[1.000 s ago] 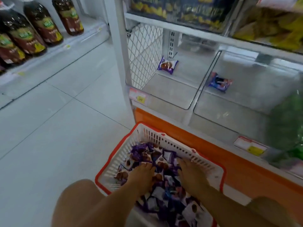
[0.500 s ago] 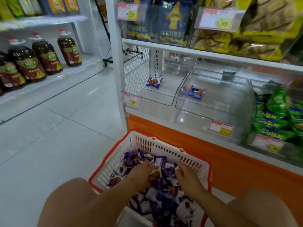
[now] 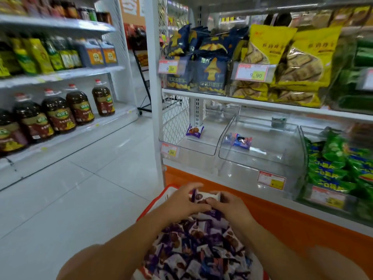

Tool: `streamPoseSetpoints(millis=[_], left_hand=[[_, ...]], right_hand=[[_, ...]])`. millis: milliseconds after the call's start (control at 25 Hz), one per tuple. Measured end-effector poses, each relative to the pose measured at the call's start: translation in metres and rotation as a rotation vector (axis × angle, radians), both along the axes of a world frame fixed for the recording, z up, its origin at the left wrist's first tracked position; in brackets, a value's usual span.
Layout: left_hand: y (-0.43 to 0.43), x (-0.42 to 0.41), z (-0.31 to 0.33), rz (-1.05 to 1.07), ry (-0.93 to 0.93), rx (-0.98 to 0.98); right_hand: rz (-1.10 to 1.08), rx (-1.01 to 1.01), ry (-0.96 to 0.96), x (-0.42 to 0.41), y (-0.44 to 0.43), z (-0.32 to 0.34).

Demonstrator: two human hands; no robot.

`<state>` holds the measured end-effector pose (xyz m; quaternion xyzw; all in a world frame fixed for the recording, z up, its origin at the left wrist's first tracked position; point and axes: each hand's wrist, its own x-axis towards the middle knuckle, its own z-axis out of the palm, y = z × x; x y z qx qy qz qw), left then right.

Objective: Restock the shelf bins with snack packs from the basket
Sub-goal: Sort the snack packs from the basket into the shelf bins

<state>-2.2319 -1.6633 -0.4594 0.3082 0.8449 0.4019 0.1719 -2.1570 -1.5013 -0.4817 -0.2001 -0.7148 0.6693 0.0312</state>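
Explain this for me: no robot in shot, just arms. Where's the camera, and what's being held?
There is no machine here. A person works with bare hands, and one wide-angle camera worn on their head looks forward and down, so the arms enter from the bottom edge. The left hand and right hand together grip a few purple-and-white snack packs above the red-rimmed basket, which holds a heap of similar packs. On the shelf ahead, the left clear bin holds one purple pack and the middle bin one blue pack. Further right lie green packs.
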Motion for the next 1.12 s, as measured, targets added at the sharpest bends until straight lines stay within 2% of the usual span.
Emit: streamPoseSetpoints(millis=[120, 200, 280, 400, 520, 600, 640, 720, 800, 960, 1120], left_hand=[[0.001, -0.025, 0.013, 0.106, -0.152, 0.182], [0.001, -0.045, 0.026, 0.143, -0.174, 0.263], [0.002, -0.068, 0.042, 0.17, -0.128, 0.324], [0.003, -0.109, 0.057, 0.267, 0.013, 0.363], [-0.006, -0.154, 0.045, 0.366, 0.311, 0.124], [-0.01, -0.181, 0.025, 0.385, 0.514, -0.043], [-0.01, -0.19, 0.017, 0.373, 0.559, -0.084], [-0.01, -0.203, 0.001, 0.33, 0.586, -0.123], [-0.012, -0.214, -0.011, 0.29, 0.63, -0.117], [-0.018, -0.224, -0.024, 0.239, 0.633, -0.111], [-0.017, -0.226, -0.023, 0.249, 0.654, -0.134]], right_hand=[[-0.041, 0.049, 0.074, -0.015, -0.002, 0.018], [-0.015, 0.108, 0.081, -0.034, -0.007, 0.035], [0.003, 0.197, 0.08, -0.06, -0.01, 0.055], [-0.08, 0.316, 0.129, -0.122, -0.007, 0.092], [-0.239, 0.293, 0.169, -0.206, 0.012, 0.112], [-0.272, 0.4, 0.045, -0.267, 0.028, 0.101], [-0.259, 0.469, -0.048, -0.294, 0.036, 0.089], [-0.184, 0.621, -0.236, -0.339, 0.047, 0.063], [-0.142, 0.664, -0.335, -0.37, 0.05, 0.041], [-0.159, 0.537, -0.296, -0.405, 0.058, 0.021], [-0.295, 0.633, -0.287, -0.417, 0.061, 0.014]])
